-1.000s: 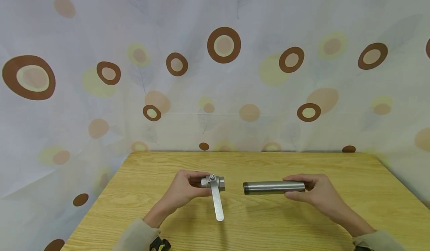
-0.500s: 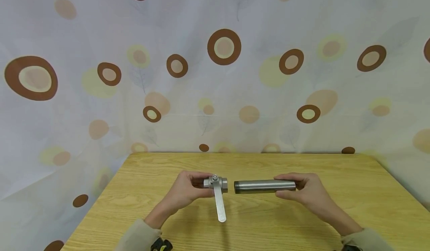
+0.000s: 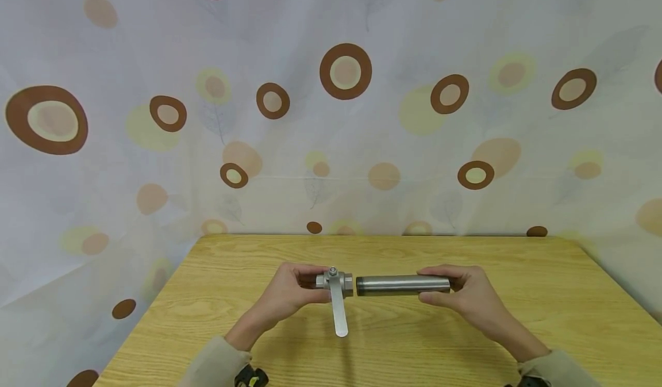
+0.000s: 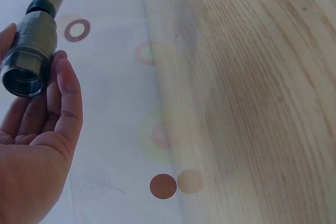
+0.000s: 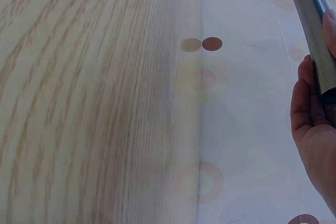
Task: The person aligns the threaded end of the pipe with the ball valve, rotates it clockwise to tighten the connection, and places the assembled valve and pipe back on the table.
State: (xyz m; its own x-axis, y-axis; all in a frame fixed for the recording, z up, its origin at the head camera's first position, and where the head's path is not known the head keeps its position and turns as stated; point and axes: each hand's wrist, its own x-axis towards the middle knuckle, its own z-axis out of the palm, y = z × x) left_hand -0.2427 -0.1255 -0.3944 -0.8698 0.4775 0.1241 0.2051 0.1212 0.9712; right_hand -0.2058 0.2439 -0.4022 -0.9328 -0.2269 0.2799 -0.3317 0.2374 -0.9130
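Observation:
My left hand grips a metal ball valve by its left end, with the flat lever handle pointing toward me. In the left wrist view, the threaded opening of the valve faces the camera. A steel pipe lies level in my right hand, pinched near its right end between thumb and fingers. Its dark threaded left end is beside the valve's right opening, with a sliver of space between them in the head view. The right wrist view shows the pipe running up and away from the palm.
Both hands are raised above a light wood-grain table. Behind it hangs a pale cloth printed with brown and yellow circles. A dark strap device sits at the left wrist below a beige sleeve.
The pipe in my right hand has moved left, closing most of the gap to the valve. My left hand and the valve have shifted slightly right.

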